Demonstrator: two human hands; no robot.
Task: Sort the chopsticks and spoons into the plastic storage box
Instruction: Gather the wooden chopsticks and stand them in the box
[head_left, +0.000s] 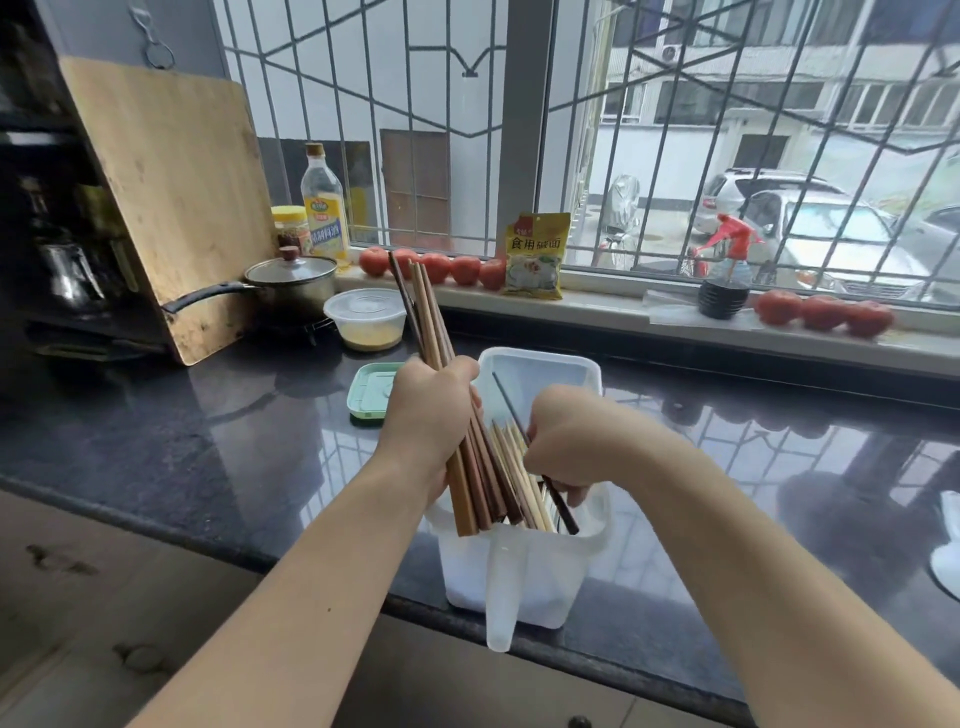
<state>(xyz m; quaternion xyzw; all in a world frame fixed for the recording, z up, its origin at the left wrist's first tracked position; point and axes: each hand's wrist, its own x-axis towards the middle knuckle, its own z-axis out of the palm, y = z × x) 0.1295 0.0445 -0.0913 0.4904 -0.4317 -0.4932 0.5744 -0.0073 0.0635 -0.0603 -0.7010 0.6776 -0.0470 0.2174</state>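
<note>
a bundle of chopsticks (470, 457) is gripped by the left hand (428, 415), 1 dark chopstick (558, 499) by the right hand (563, 441); the storage box (519, 571) at the bench (208, 441) edge could be tipped.

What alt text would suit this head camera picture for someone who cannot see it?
Over a white plastic storage box on a dark kitchen counter, a person's left hand grips a bundle of wooden chopsticks while the right hand holds one dark chopstick. A pot, an oil bottle and tomatoes sit by the barred window.

Bare counter (727, 467) lies right of the storage box (519, 571) — a green lid (375, 391) crowds its far-left side.
</note>
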